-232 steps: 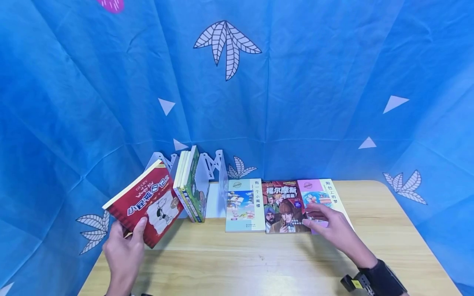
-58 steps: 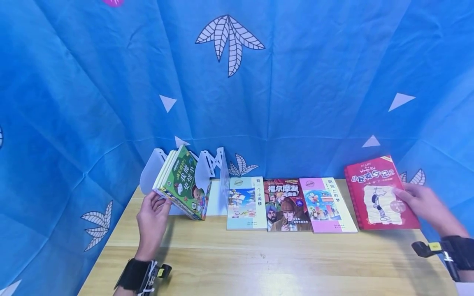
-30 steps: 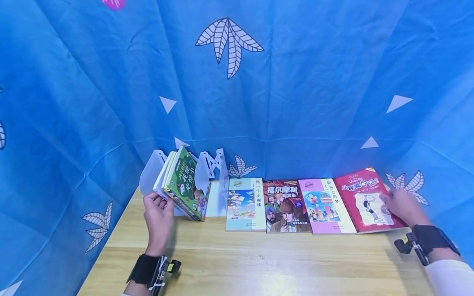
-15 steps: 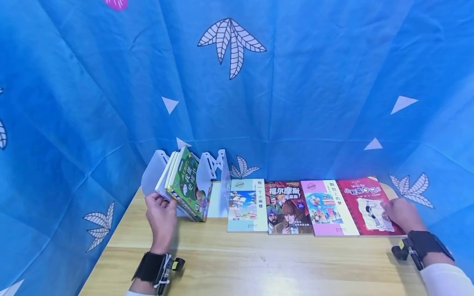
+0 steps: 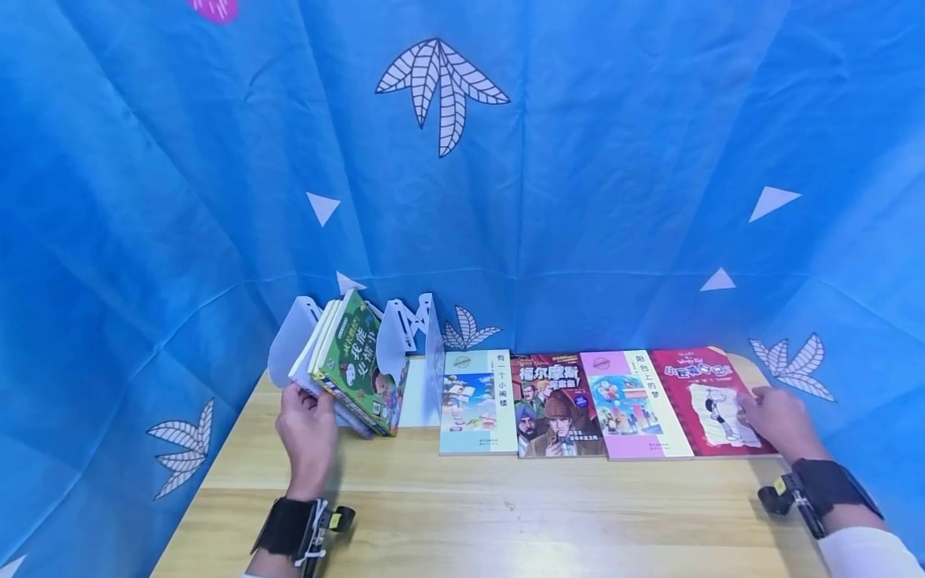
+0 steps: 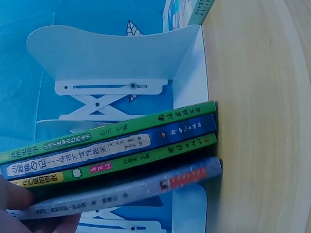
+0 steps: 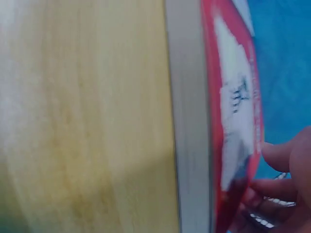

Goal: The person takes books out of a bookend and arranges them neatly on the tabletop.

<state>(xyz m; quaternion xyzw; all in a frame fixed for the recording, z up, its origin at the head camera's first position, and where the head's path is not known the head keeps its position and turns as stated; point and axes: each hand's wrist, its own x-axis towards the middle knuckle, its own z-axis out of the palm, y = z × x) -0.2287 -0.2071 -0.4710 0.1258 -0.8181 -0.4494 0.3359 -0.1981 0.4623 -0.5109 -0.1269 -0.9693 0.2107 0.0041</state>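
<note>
In the head view my left hand point(image 5: 307, 433) pinches the lower front corner of a pale-spined book point(image 6: 121, 195), leftmost of the books in the white bookend point(image 5: 292, 345). A gap separates that book from the others in the left wrist view. Beside it lean a thin green-spined book point(image 6: 119, 162), a blue-spined book point(image 6: 104, 150) and a green-covered book point(image 5: 357, 361). At the far right of the row, my right hand point(image 5: 784, 421) holds the right edge of a red book point(image 5: 697, 401), thumb at its cover. The red book lies flat on the table.
Left of the red book lie a pink-and-cream book point(image 5: 632, 409), a detective comic book point(image 5: 560, 409) and a pale green book point(image 5: 477, 409), side by side. A blue patterned cloth point(image 5: 578, 201) hangs behind the wooden table point(image 5: 506, 514).
The red book has gone from my left hand, at the left, to the row's right end under my right hand. My left hand has taken the pale-spined book and drawn it slightly away.
</note>
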